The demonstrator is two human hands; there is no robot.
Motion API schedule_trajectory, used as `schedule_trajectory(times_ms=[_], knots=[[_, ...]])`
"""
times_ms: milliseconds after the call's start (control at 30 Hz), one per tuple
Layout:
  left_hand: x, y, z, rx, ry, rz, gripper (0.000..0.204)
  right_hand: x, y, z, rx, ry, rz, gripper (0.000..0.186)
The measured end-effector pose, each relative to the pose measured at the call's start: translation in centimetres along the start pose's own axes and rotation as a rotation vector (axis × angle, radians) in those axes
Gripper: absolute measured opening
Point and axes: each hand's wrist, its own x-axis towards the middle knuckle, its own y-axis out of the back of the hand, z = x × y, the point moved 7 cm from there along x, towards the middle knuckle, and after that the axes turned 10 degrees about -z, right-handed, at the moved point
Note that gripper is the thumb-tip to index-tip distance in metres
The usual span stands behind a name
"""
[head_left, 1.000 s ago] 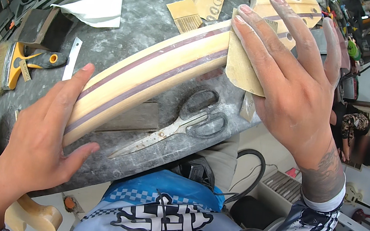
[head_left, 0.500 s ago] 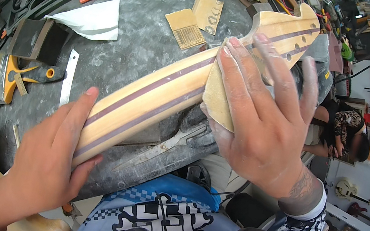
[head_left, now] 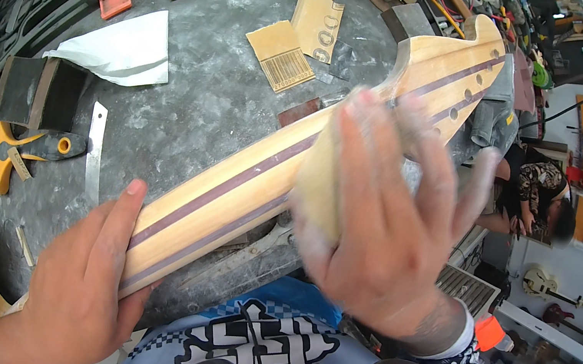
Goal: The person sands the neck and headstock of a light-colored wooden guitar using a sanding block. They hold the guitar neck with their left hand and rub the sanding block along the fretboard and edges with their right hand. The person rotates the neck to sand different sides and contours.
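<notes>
own hands (head_left: pixel 83 278) (head_left: pixel 388 254) 2 | striped neck (head_left: pixel 227 194) 1 | held sandpaper (head_left: pixel 322 183) 1 | brush (head_left: pixel 3 147) 1 | white sheet (head_left: pixel 128 48) 1

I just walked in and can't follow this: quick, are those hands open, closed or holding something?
Left hand: closed on the striped wooden guitar neck.
Right hand: holding a sheet of sandpaper against that neck, motion-blurred.
</notes>
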Motion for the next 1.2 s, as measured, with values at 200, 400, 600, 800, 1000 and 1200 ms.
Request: schedule_trajectory(times_ms=[200, 400, 600, 800, 1000, 1200], knots=[[-0.3, 0.0, -0.2, -0.024, -0.012, 0.007, 0.092, -0.3, -0.4, 1.8, -0.061, 0.005, 0.126, 0.039], [-0.2, 0.1, 0.0, 0.007, -0.016, 0.004, 0.092, -1.4, -0.4, -0.7, 0.035, 0.002, 0.101, 0.035], [-0.1, 0.2, -0.2, -0.003, 0.03, -0.004, 0.092, -0.5, -0.8, 0.5, 0.008, -0.015, 0.093, 0.039], [-0.7, -0.1, -0.7, 0.02, 0.099, -0.001, 0.093, 0.7, 0.1, 2.1, -0.021, 0.002, 0.017, 0.037], [-0.4, -0.5, -0.7, -0.031, 0.114, -0.023, 0.095, -0.8, -0.2, -1.3, 0.036, 0.088, -0.354, 0.049], [-0.3, -0.3, -0.7, 0.015, 0.103, 0.025, 0.092, 1.9, 0.8, 2.1, -0.148, 0.011, -0.341, 0.053]])
